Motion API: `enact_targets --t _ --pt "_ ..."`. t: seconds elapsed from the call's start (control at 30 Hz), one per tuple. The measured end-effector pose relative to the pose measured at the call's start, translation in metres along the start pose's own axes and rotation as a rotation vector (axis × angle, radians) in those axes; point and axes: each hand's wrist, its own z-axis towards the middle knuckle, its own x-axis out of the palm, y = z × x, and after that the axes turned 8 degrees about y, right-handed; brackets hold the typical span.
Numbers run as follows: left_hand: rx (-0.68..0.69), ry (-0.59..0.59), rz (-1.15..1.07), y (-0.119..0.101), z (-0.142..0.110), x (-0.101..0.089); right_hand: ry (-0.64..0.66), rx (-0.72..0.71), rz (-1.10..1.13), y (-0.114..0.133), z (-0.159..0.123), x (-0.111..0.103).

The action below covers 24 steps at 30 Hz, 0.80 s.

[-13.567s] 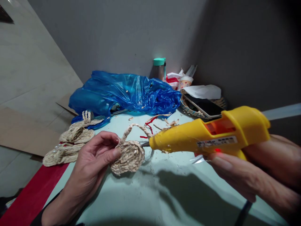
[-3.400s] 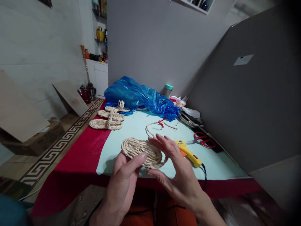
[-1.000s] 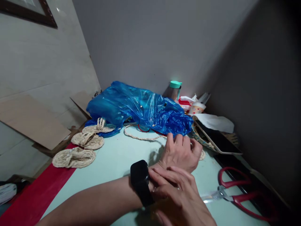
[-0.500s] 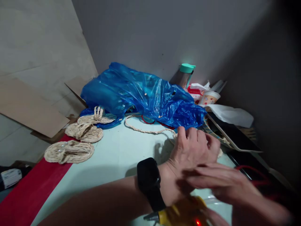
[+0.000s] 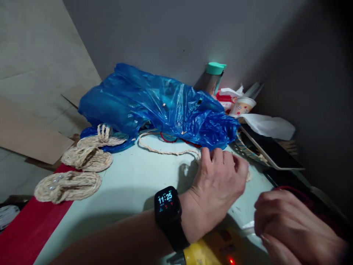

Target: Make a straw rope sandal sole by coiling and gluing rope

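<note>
My left hand (image 5: pixel 220 175), wearing a black watch (image 5: pixel 167 208) on its wrist, is bent over the table with its fingers curled down. A braided straw cord (image 5: pixel 168 151) runs along the table into its grip, and a bit of straw shows past its far side. The fingertips are hidden. Lower right, my right hand (image 5: pixel 292 224) is closed, thumb against fingers. A whitish translucent stick (image 5: pixel 248 227) reaches up to those fingers; whether they grip it is unclear. A yellow glue gun (image 5: pixel 212 247) with a lit red light lies below my left wrist, nozzle to the left.
Three woven straw sandals (image 5: pixel 88 158) lie at the left table edge by a red strip (image 5: pixel 33 232). Behind the cord is a blue plastic bag (image 5: pixel 157 99). A green-lidded bottle (image 5: pixel 214 79), a paper cup (image 5: pixel 242 106) and a dark tablet (image 5: pixel 273 151) crowd the right back.
My right hand has drawn away from my left wrist to the right, and its fingers have closed. The watch face has lit up. My left hand keeps its grip; the view has shifted slightly.
</note>
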Motion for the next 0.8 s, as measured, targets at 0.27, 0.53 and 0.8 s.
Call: enact_targets --t 0.27,0.53,0.8 --pt "-0.214 -0.095 -0.584 0.034 0.014 -0.040 -0.156 -0.144 -0.024 0.008 0.022 -0.022" --pt "-0.581 -0.114 -1.534 0.046 -0.030 -0.102 -0.311 0.056 0.246 -0.005 0.020 -0.021" --pt "-0.645 -0.089 -1.980 0.030 -0.070 -0.091 -0.097 -0.004 0.353 0.004 0.018 -0.019"
